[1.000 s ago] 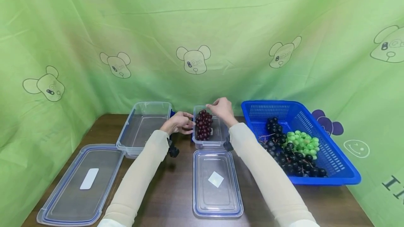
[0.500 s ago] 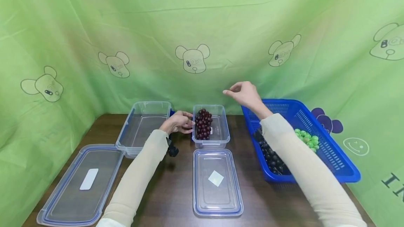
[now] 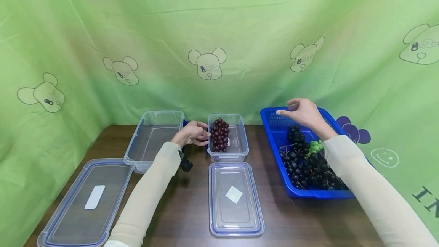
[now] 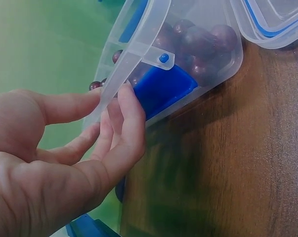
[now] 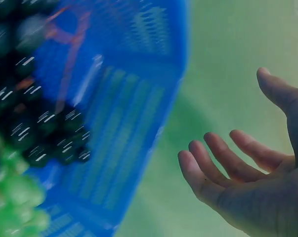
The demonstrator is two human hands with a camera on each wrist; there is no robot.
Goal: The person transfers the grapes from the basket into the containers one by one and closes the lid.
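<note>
My left hand (image 3: pixel 193 133) holds the left rim of a small clear container (image 3: pixel 229 155), thumb and fingers around its wall beside a blue latch (image 4: pixel 161 91) in the left wrist view. Inside, a bunch of dark red grapes (image 3: pixel 220 135) lies along the left side. Over the back of a blue basket (image 3: pixel 322 194) hovers my right hand (image 3: pixel 306 113), holding nothing, its fingers spread in the right wrist view. Black grapes (image 3: pixel 308 169) and a bunch of green grapes (image 3: pixel 314 146) lie in the basket; my right forearm hides part of them.
A larger clear container (image 3: pixel 151 165) stands at the left, with its blue-edged lid (image 3: pixel 113 205) in front. Before the small container lies a smaller lid (image 3: pixel 234 218) with a white label. A green curtain (image 3: pixel 240 18) rises behind the wooden table (image 3: pixel 185 209).
My right hand has left the small container, rising and moving right to above the basket. The left hand keeps its place at the container's rim, and the red grapes stay inside.
</note>
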